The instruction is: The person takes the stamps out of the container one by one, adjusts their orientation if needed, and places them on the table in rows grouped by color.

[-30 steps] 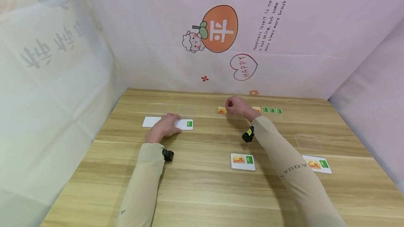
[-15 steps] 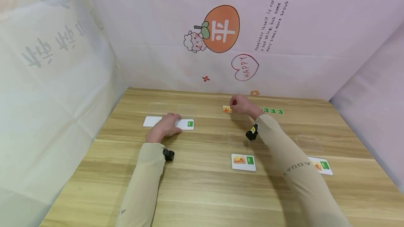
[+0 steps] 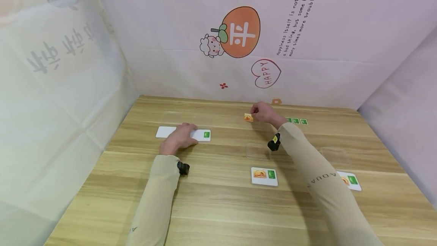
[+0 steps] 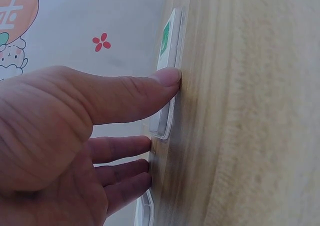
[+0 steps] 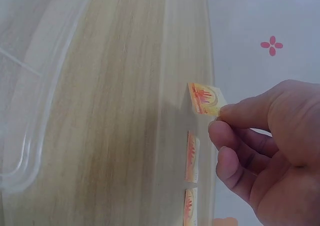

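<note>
Right hand [image 3: 264, 112] pinches orange sticker [image 5: 205, 98] by its edge, likely sparing the face. Left hand [image 3: 179, 136]: fingers relaxed, extended; thumb against white card [image 3: 198, 135], probably steadying it.

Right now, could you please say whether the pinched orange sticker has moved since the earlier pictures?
Yes: in the head view, the pinched orange sticker shifted slightly rightward, nearer the printed heart.
</note>
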{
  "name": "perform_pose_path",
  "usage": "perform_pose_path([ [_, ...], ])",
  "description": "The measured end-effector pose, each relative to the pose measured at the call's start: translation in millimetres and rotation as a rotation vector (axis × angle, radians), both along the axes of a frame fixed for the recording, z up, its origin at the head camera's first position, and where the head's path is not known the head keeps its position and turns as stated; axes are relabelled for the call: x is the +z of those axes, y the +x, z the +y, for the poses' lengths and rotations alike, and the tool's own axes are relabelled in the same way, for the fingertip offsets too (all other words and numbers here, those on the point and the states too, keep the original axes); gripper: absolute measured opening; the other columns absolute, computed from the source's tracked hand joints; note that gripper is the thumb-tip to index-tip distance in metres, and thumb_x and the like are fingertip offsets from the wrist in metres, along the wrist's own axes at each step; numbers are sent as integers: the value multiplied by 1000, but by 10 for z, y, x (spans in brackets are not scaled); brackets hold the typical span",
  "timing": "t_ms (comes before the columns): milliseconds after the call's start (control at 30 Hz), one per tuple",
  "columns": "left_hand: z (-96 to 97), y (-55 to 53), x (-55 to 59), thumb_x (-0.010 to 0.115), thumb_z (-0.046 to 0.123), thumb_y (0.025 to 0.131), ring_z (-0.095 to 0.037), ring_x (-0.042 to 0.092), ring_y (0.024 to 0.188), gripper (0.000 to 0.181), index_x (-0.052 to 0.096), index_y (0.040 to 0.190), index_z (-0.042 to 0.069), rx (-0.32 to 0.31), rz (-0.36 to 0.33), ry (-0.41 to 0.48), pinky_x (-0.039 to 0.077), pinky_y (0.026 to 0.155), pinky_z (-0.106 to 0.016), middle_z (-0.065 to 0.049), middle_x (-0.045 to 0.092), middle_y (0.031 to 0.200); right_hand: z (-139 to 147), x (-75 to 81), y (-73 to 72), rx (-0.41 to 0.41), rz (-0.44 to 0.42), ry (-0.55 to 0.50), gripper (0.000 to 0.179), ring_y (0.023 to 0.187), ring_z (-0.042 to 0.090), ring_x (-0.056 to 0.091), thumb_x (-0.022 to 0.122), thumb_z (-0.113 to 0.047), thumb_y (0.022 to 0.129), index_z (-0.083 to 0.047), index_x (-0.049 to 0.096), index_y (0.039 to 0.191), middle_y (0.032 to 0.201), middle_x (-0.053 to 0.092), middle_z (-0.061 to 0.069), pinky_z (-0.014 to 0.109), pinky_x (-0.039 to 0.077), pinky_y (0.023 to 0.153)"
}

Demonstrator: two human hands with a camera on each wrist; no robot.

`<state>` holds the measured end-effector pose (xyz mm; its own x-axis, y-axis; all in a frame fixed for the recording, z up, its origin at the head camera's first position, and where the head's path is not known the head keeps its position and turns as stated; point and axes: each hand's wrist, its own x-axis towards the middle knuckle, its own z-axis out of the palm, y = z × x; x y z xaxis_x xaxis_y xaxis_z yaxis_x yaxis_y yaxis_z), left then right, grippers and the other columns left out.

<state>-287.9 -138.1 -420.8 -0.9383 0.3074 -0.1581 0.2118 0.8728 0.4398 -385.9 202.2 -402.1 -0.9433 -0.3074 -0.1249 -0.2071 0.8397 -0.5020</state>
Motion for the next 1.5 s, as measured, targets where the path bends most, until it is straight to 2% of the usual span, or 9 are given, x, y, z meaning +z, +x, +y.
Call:
perform_pose_path([
  [200,3,-2,-7,69,24,91,-35,46,126,57,49,142,7,6,-5,1,40,106,-49,-20,45,147,5,-53,-57,-33,-27,13,11,79,20,57,57,-6,94,-1,65,100,96,64,13,25,48,65],
  [500,4,5,5,69,24,91,-35,46,127,57,49,142,7,8,-7,5,40,106,-49,-20,45,147,24,-115,-127,-28,36,64,12,79,20,54,58,-5,85,-2,66,94,88,64,10,27,43,66],
  [700,-1,-10,0,69,24,91,-35,47,125,57,50,142,7,9,-1,3,40,106,-48,-20,46,146,22,-169,-181,-46,22,66,10,79,20,54,59,-7,86,-3,65,94,88,63,9,27,43,65],
  [1133,0,-17,-22,69,25,92,-35,46,126,57,49,143,9,18,-12,-9,40,105,-49,-19,44,148,-39,-200,-155,-34,55,44,14,81,22,54,55,-3,88,0,65,97,93,64,14,30,44,69],
  [1500,-2,-13,-27,68,26,92,-34,46,125,58,48,144,11,27,-18,0,41,104,-48,-18,42,149,-53,-232,-172,-28,44,40,14,84,23,55,55,-4,89,0,65,98,99,65,15,30,46,70],
])
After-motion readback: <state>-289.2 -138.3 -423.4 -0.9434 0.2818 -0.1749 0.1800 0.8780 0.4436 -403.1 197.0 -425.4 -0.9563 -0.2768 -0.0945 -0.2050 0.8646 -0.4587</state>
